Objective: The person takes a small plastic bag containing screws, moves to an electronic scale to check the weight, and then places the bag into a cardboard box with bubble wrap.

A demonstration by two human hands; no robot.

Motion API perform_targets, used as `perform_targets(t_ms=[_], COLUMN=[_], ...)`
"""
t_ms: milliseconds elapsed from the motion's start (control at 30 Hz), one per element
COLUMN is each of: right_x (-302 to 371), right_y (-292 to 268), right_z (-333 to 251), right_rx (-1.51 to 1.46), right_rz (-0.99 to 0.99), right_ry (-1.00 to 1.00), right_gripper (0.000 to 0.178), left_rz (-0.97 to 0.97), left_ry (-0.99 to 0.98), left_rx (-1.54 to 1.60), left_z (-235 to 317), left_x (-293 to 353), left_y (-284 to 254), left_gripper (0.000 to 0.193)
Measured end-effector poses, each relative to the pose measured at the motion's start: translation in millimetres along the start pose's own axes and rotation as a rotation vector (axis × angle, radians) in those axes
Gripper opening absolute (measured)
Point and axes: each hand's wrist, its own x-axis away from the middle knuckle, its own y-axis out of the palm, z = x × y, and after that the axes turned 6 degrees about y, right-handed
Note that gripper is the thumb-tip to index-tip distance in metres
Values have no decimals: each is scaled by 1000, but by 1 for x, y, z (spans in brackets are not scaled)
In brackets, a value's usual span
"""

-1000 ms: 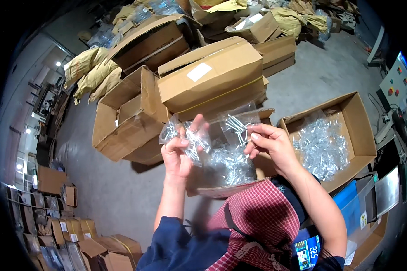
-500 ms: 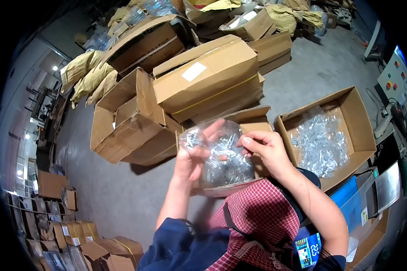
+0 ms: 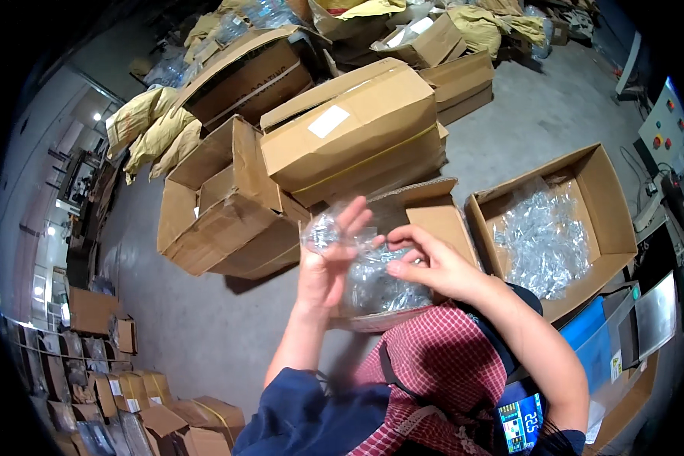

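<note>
My left hand (image 3: 328,262) is raised over an open cardboard box (image 3: 441,220), holding a clear plastic bag (image 3: 323,232) with small shiny pieces in it. Its fingers point up and away, partly seen through the film. To its right is my right hand (image 3: 429,262), thumb and fingers apart and slightly curled, close to the loose side of the bag. Whether a fingertip touches the film I cannot tell. Below both hands, more clear bags of small metallic pieces (image 3: 387,289) lie in the box, partly covered by the hands.
On the right stands an open carton (image 3: 612,205) with a heap of clear bags (image 3: 543,247). A large carton (image 3: 357,129) and an open carton (image 3: 197,175) stand ahead and left. Near my right elbow are a lit digital display (image 3: 518,425) and a blue bin (image 3: 585,323).
The bag film was spread wide between both hands and is now gathered at my left hand. My right thumb and fingers have come apart and shifted slightly left.
</note>
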Motion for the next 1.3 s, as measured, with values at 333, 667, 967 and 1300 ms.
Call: perform_targets(t_ms=[333,667,967,1300], right_x=[3,3,5,-1], right_y=[-11,-11,7,-14], right_z=[-8,-10,-7,8], right_rx=[-462,-436,-44,-249], right_rz=[81,136,25,289], right_ry=[12,-20,-87,-106], right_gripper=[22,29,53,14], left_rz=[-194,-161,-122,-241], left_ry=[-39,163,441,-118], left_rx=[204,37,-1025,-335], left_z=[-11,4,-25,-12], left_x=[-7,-9,-4,4], left_y=[15,-1,-10,10], left_gripper=[26,23,35,69])
